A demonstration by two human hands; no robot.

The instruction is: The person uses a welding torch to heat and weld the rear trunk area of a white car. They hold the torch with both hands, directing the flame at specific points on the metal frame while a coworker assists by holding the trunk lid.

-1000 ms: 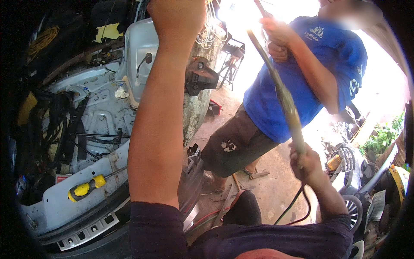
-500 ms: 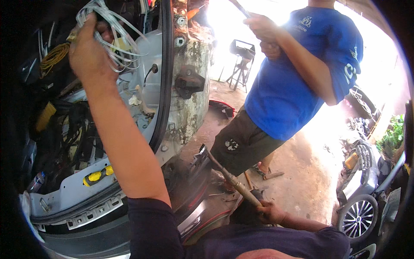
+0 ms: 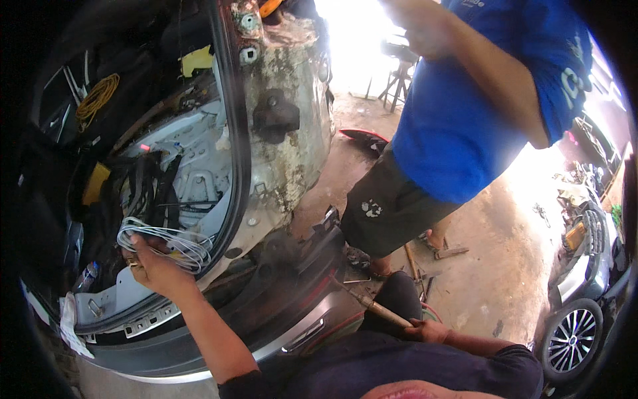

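My left hand [image 3: 156, 269] grips a loose coil of pale, thin wire [image 3: 193, 249] by one end, low over the sill of a car's opened rear. Its fingers are partly hidden behind the loops. At the lower middle my right hand [image 3: 425, 330] is closed around a long tool with a brass-coloured handle [image 3: 384, 312]. The tool's thin neck points up and left over the dark bumper [image 3: 266, 332], and its tip is blurred. I cannot make out its exact kind.
A person in a blue shirt [image 3: 458, 146] stands close at the right, forearm raised. Rust marks the car's body panel [image 3: 299, 146]. A yellow cable coil [image 3: 98, 100] hangs inside the car. An alloy wheel [image 3: 573, 336] and car parts lie far right; wooden pieces [image 3: 452, 253] are on the floor.
My left hand has come down from the upper left with the wire coil, to just above the sill. My view has shifted. My right hand keeps hold of the tool.
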